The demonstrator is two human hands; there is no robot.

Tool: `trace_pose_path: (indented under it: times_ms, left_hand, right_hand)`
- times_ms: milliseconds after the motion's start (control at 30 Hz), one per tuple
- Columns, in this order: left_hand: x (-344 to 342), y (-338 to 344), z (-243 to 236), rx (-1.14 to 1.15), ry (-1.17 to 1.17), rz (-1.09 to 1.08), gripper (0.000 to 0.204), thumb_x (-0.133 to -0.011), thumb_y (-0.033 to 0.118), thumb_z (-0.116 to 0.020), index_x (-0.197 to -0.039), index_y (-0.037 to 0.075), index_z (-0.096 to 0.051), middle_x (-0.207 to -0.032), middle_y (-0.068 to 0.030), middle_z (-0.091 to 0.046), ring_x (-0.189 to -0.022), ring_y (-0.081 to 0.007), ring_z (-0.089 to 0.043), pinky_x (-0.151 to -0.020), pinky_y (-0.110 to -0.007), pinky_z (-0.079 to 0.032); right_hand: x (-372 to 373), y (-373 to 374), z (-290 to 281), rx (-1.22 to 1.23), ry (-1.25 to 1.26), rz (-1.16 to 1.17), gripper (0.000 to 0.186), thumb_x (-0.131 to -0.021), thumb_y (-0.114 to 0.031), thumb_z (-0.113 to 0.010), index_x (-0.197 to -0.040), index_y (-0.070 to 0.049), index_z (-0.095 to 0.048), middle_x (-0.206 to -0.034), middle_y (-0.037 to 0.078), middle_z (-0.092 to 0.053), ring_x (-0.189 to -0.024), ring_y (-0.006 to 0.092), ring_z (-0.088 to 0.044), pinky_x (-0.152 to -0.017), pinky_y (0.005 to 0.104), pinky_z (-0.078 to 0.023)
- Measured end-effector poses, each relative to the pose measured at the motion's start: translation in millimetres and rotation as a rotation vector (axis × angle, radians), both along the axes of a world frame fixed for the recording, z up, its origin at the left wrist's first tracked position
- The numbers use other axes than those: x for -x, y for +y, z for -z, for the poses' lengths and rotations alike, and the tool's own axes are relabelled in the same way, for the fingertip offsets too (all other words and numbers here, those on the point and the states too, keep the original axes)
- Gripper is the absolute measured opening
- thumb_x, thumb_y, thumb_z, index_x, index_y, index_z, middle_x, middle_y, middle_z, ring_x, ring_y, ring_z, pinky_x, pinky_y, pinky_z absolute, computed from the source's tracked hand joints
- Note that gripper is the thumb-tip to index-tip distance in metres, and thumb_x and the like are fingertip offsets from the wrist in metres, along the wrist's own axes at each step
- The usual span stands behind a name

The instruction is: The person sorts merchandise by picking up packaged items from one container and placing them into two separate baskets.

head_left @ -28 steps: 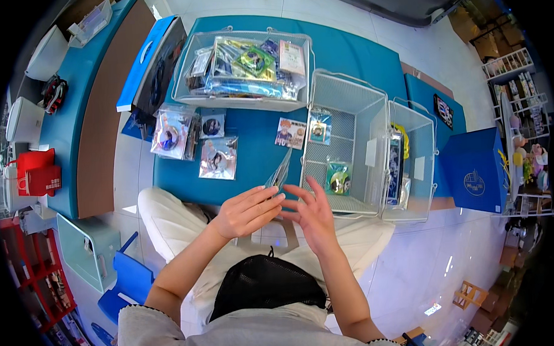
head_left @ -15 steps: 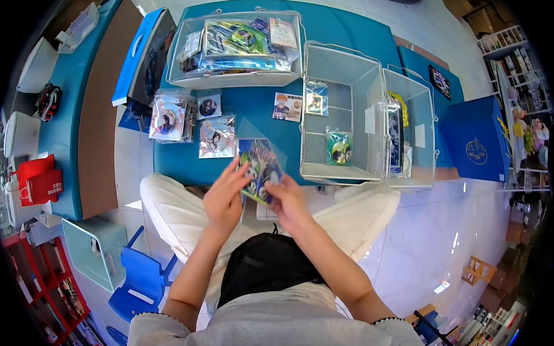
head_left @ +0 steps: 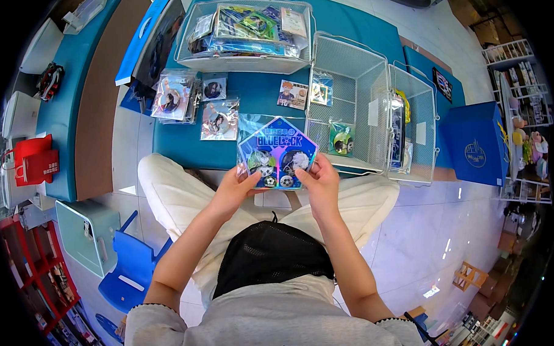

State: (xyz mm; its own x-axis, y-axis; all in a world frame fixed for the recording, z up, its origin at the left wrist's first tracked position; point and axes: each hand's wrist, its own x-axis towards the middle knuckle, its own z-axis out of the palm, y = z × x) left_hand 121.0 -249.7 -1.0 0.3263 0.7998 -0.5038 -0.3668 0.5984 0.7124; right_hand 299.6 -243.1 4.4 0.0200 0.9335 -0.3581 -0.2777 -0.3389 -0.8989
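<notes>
Between my two hands a blue pentagon-shaped badge card [head_left: 277,142] in a clear plastic sleeve is held up face-on above my lap. Round character badges and small football badges sit on its lower half. My left hand [head_left: 236,185] grips the lower left corner, thumb on the front. On the lower right edge, my right hand [head_left: 320,179] pinches it the same way. Just beyond lie a bagged badge [head_left: 219,121], a smaller dark badge packet [head_left: 213,87], a stack of bagged badges [head_left: 172,101] and a character card [head_left: 292,94].
A white wire basket [head_left: 249,63] full of packets stands at the back of the teal bench. Right of it, a mesh basket [head_left: 360,84] holds two packets, beside a narrower basket [head_left: 419,131]. A blue paper bag [head_left: 471,143] stands far right, a blue chair [head_left: 130,263] lower left.
The badge card was tilted and partly covered by my hands; now it faces me squarely. My right hand has moved right, to its opposite edge. The view has shifted slightly.
</notes>
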Motion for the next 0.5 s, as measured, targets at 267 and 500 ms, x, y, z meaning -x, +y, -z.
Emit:
trace_pose_path:
  times_ms: [267,500]
  left_hand:
    - [21.9,33.1,100.3,0.14,0.299,-0.192,0.018,-0.084,0.01,-0.046,-0.101,0.004,-0.048,-0.092,-0.0025,-0.054,-0.081,-0.0109,-0.054,-0.071,-0.027,-0.049]
    - [-29.1,50.8,169.4,0.27,0.296,-0.163,0.015,-0.08,0.011,-0.053,-0.093,0.002,-0.052,-0.084,-0.0055,-0.055,-0.076,-0.0125,-0.055,-0.062,-0.025,-0.051]
  right_hand:
    - [-12.7,-16.2,13.2,-0.098,-0.157,0.048,0.036,-0.078,0.002,-0.045,-0.114,0.003,-0.041,-0.104,0.013,-0.053,-0.089,0.0173,-0.054,-0.078,0.027,-0.043]
    - [-31.8,-18.2,15.9,0.029,-0.11,0.087,0.026,-0.08,0.004,-0.04,-0.104,0.003,-0.047,-0.095,0.013,-0.056,-0.086,0.017,-0.055,-0.08,0.0265,-0.042]
